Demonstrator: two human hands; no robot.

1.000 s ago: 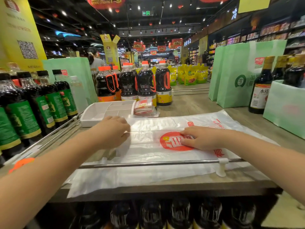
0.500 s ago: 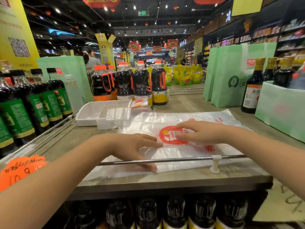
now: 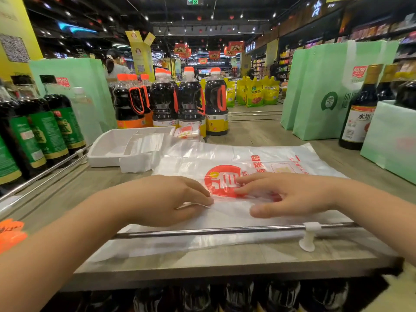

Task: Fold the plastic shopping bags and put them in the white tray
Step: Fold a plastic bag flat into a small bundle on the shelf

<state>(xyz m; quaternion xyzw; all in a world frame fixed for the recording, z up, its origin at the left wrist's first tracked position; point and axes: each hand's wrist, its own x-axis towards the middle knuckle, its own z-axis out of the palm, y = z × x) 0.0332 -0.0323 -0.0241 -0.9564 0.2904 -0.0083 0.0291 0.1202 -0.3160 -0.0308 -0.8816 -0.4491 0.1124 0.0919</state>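
Fingertips of the left hand (image 3: 166, 199) pinch a fold of the plastic bag (image 3: 225, 154) at frame centre, probably to draw it over. The right hand (image 3: 290, 194) presses straight fingers on the red logo (image 3: 221, 181), pinning the sheet. Beyond, the white tray (image 3: 105, 149) sits upper left.

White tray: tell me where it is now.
Head view, left of centre: the white tray sits on the counter, before the orange-capped bottles, beyond the left hand.
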